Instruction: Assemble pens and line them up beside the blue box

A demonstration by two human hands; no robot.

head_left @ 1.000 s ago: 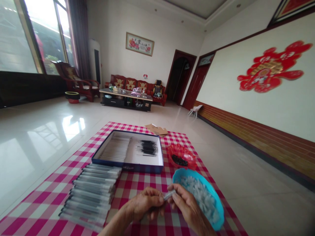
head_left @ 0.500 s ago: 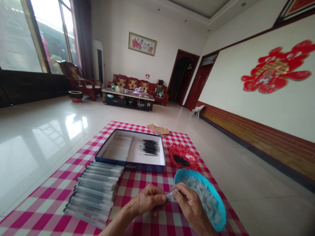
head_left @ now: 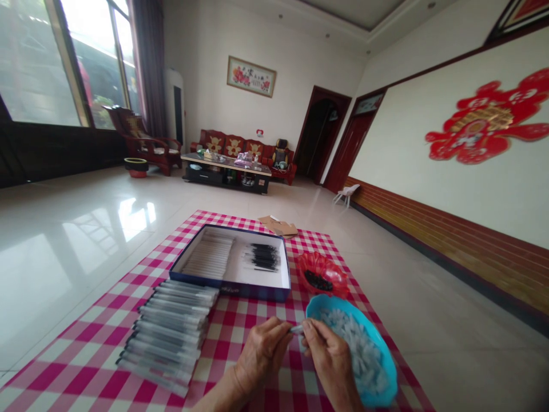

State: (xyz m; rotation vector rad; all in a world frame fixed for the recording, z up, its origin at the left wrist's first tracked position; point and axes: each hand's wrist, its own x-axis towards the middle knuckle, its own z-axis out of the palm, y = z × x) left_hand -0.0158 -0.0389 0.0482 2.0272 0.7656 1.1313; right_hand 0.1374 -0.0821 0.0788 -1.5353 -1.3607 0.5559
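Note:
In front of me, my left hand point(head_left: 262, 349) and my right hand point(head_left: 328, 352) meet at the fingertips. Both are closed in a pinch, one at each end of a small translucent pen cap point(head_left: 296, 329); the fingers hide most of it. Beside my right hand is a blue bowl point(head_left: 392, 366) full of similar whitish translucent pen caps point(head_left: 358, 343). To the left of my hands lies a stacked row of clear pens point(head_left: 167, 332), dark at their left ends.
A shallow box point(head_left: 253, 290) holds clear tubes point(head_left: 208, 254) and black refills point(head_left: 265, 257). A red bowl point(head_left: 338, 283) has small black parts point(head_left: 318, 280) in it. Brown cardboard point(head_left: 278, 226) lies at the far edge of the checked tablecloth point(head_left: 240, 320).
The left hand has turned, its knuckles now higher and its fingers closer to the right hand. The pen cap is more covered by the fingers. The whole view has shifted slightly.

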